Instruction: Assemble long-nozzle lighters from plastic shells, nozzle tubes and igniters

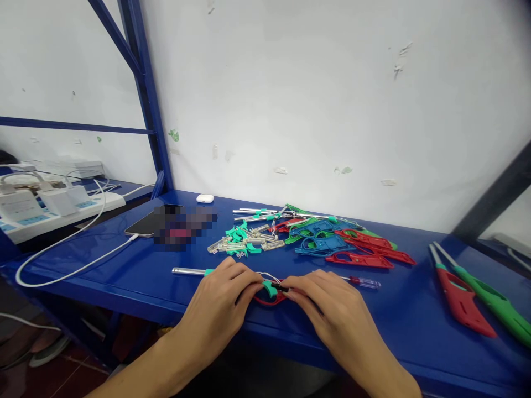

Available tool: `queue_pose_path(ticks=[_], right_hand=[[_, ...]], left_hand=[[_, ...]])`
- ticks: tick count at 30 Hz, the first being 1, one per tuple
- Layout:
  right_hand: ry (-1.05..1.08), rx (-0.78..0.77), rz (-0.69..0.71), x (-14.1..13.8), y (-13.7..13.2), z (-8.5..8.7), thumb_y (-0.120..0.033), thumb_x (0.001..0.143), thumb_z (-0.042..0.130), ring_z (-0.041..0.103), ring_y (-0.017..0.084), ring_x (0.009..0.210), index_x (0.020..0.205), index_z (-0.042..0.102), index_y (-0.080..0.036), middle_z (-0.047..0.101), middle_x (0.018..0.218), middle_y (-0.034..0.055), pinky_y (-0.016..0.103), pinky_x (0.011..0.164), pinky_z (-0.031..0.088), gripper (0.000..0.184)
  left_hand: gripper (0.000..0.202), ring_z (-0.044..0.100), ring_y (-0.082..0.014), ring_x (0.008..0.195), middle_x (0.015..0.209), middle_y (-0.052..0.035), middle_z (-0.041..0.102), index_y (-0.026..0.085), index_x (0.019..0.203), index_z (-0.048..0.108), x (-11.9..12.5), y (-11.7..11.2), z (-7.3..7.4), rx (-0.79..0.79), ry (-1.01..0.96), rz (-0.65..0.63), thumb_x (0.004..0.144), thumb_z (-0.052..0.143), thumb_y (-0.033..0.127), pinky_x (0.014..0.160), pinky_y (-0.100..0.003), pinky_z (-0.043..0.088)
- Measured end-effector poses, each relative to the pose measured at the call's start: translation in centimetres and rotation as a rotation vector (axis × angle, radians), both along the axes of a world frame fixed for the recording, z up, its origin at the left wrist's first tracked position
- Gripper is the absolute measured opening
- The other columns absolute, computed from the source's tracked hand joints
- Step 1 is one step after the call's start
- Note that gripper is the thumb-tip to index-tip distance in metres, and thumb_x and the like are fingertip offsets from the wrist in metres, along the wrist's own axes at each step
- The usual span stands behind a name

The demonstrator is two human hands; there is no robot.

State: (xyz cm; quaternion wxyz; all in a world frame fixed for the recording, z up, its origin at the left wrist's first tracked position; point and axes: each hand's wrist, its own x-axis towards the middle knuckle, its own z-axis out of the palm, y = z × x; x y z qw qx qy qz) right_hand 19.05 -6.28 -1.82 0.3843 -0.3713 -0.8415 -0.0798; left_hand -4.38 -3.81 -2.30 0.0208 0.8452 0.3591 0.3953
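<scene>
My left hand (pixel 224 296) is closed, thumb and fingertips pinching at a teal trigger (pixel 270 288). A silver lighter tube (pixel 188 271) with a teal collar sticks out to the left from behind this hand. My right hand (pixel 334 301) is closed too, its fingertips on a small black part (pixel 281 287) beside the trigger. Beneath both hands lies a red lighter handle half (pixel 267 302), mostly hidden. A thin white wire (pixel 269 275) loops above it. Just behind my right hand rests a screwdriver (pixel 365 282) with a clear purple handle.
Farther back are a pile of teal triggers and clear fuel tanks (pixel 244 241), metal tubes (pixel 255 211), and blue (pixel 321 244) and red handle halves (pixel 365 260). Two lighters, red (pixel 462 301) and green (pixel 498 301), lie right. A charging phone (pixel 145 224) and white case (pixel 205 198) lie left.
</scene>
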Motion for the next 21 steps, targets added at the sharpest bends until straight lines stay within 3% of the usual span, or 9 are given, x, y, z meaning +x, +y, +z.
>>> queue_pose_path(ticks=[12, 21], right_hand=[[0.025, 0.006, 0.011, 0.08, -0.01, -0.08, -0.015, 0.103, 0.063, 0.068, 0.018, 0.085, 0.119, 0.069, -0.023, 0.080, 0.104, -0.0005, 0.034, 0.079, 0.044, 0.019], [0.019, -0.028, 0.029, 0.13, -0.05, -0.11, -0.014, 0.105, 0.059, 0.066, 0.018, 0.088, 0.121, 0.068, -0.023, 0.079, 0.105, -0.0013, 0.033, 0.079, 0.043, 0.020]], left_hand=[[0.014, 0.066, -0.0168, 0.077, 0.091, 0.0004, 0.072, 0.022, 0.097, 0.065, -0.27, -0.27, 0.95, -0.094, -0.079, 0.102, 0.103, 0.053, 0.016, 0.070, -0.028, 0.048], [0.015, 0.067, -0.0162, 0.077, 0.089, 0.0023, 0.072, 0.023, 0.097, 0.066, -0.02, -0.15, 0.44, -0.002, -0.078, 0.083, 0.102, 0.055, 0.014, 0.069, -0.027, 0.049]])
